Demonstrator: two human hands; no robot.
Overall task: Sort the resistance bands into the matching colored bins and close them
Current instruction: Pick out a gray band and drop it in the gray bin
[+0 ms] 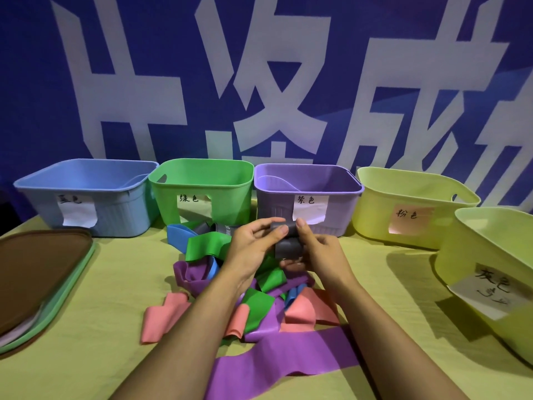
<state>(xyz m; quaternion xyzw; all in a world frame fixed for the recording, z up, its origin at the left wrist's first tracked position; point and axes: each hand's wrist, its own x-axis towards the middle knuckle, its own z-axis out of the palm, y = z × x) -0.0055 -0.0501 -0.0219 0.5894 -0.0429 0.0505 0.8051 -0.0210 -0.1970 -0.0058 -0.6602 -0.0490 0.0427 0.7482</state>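
Both hands hold a grey resistance band (288, 245) above a heap of bands. My left hand (256, 243) pinches its top left, and my right hand (314, 249) pinches its right side. Below lie green bands (206, 245), purple bands (288, 356), pink bands (161, 319) and a blue band (178, 233). Open bins stand in a row behind: blue bin (121, 217), green bin (230, 203), purple bin (277, 209), and a yellow bin with a pink label (372, 217). A second yellow bin with a white label (473, 272) is at the right.
A stack of lids (37, 272), brown on top with green beneath, lies at the left on the yellow-green tablecloth (109, 342). A blue banner with large white characters (265, 82) fills the background.
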